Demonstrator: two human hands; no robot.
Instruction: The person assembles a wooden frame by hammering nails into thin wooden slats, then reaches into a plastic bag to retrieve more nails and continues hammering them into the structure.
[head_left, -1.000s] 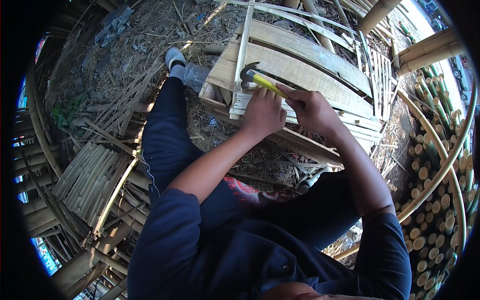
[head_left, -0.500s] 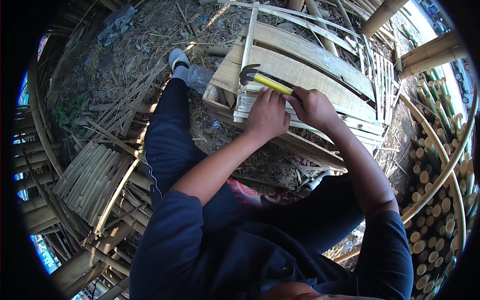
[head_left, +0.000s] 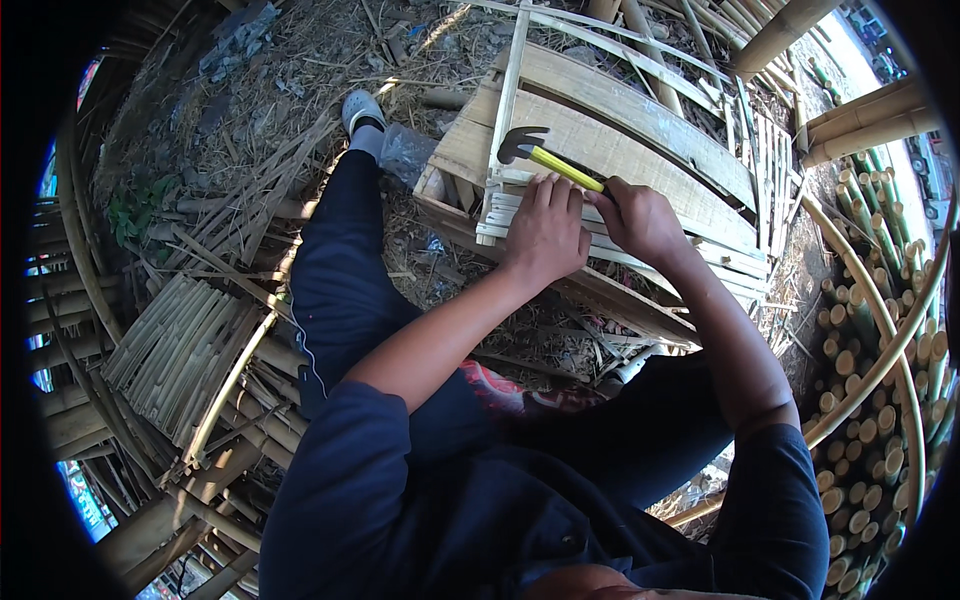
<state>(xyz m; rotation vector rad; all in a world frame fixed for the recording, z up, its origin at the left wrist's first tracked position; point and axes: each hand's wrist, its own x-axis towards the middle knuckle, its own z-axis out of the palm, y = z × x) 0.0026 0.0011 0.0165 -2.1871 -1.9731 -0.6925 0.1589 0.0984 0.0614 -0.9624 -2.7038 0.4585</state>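
A claw hammer (head_left: 562, 167) with a yellow handle and dark head is in my right hand (head_left: 645, 222), whose fingers wrap round its dark grip. Its head hovers over the left end of a row of thin pale bamboo slats (head_left: 508, 212). My left hand (head_left: 546, 230) rests on those slats just below the handle, its fingers together and bent over them; the fingertips are partly hidden by the handle. Under the slats stands a wooden crate (head_left: 600, 130) of wide planks, with a long upright strip (head_left: 508, 90) crossing the slats' left end.
My outstretched leg (head_left: 345, 250) lies left of the crate. A finished-looking slat panel (head_left: 180, 355) leans at the left on bamboo poles. Cut bamboo poles (head_left: 865, 430) are stacked at the right, behind curved poles. Loose strips and straw litter the ground (head_left: 260, 140).
The whole view has shifted slightly, moving the crate a little to the right. The hammer head has shifted slightly right along the slats; both hands keep nearly the same hold.
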